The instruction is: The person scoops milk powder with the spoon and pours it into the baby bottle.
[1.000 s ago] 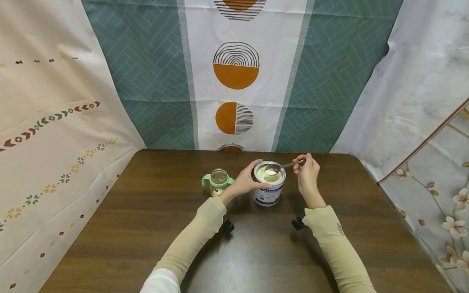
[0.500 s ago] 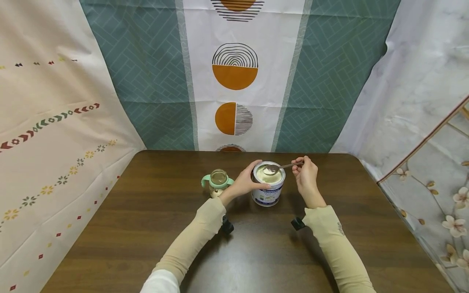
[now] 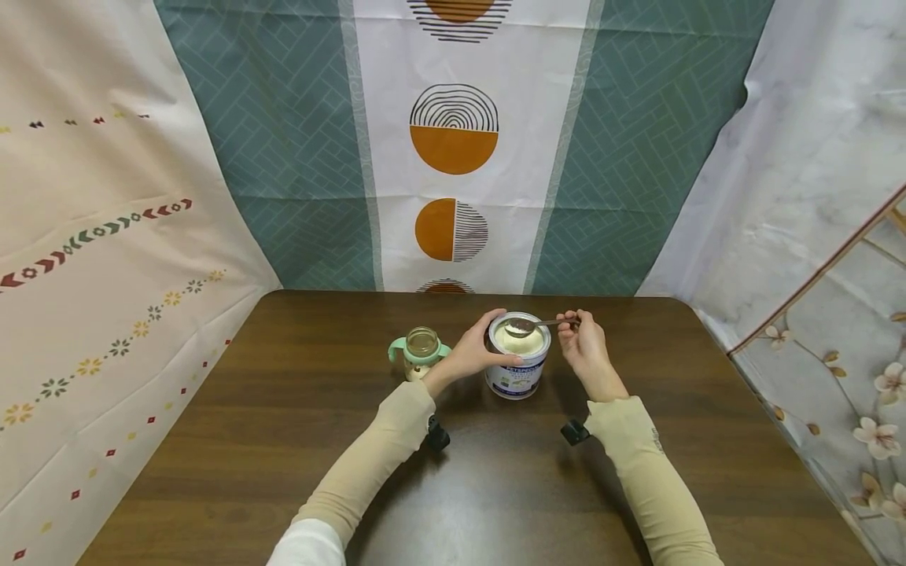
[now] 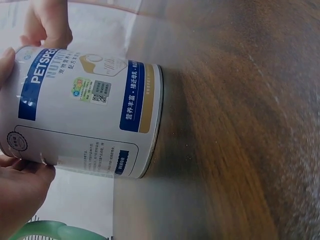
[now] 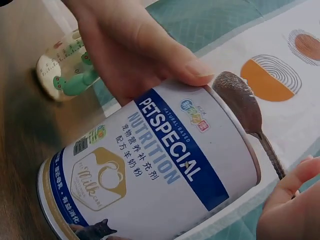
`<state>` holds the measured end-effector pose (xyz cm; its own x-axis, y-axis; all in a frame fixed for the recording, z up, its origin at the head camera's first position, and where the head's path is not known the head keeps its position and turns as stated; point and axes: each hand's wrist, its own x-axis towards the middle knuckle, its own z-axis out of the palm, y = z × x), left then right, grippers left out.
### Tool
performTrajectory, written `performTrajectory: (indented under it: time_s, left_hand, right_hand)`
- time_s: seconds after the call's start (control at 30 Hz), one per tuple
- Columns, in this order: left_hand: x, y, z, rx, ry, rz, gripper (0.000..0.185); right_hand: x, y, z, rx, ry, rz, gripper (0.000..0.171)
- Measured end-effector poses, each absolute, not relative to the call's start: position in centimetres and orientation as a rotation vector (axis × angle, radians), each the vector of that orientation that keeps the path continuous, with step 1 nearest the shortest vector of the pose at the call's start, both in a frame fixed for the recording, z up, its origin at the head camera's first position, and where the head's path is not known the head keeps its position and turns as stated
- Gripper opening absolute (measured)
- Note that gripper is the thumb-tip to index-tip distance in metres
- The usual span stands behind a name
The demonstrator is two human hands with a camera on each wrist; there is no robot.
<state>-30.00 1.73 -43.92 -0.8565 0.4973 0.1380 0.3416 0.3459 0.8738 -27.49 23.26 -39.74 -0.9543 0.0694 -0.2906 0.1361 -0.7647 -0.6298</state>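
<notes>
A white and blue tin of PETSPECIAL goat milk powder (image 3: 515, 379) stands without a lid on the table, pale powder (image 3: 525, 344) inside. My left hand (image 3: 470, 355) grips its left side, thumb along the front near the rim and fingers around the back. A metal spoon (image 5: 239, 102) is pinched near its handle end by my right hand (image 3: 586, 358), to the right of the tin. Its bowl is over the tin's mouth, by the rim; how much powder it carries I cannot tell. Left of the tin stands an open baby bottle (image 3: 422, 343) with green handles, partly behind my left wrist.
Everything stands toward the far side of a brown wooden table (image 3: 495, 487). A patterned curtain (image 3: 453, 157) hangs right behind the table's far edge, with cloth on both sides. A black wrist camera (image 3: 437, 435) hangs under the left forearm, another (image 3: 575, 431) by the right.
My right hand has shifted slightly left and toward me, bringing the spoon a little left over the tin. My left hand and the tin have stayed in place.
</notes>
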Motion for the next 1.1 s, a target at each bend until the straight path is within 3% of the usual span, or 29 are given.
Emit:
performTrajectory:
  time_s: [1.1]
  left_hand:
    - [-30.2,1.0,-44.1,0.825,2.373,1.578,0.097]
  right_hand:
    - [-27.3,21.2,-39.0,0.435,1.125,-2.954,0.038]
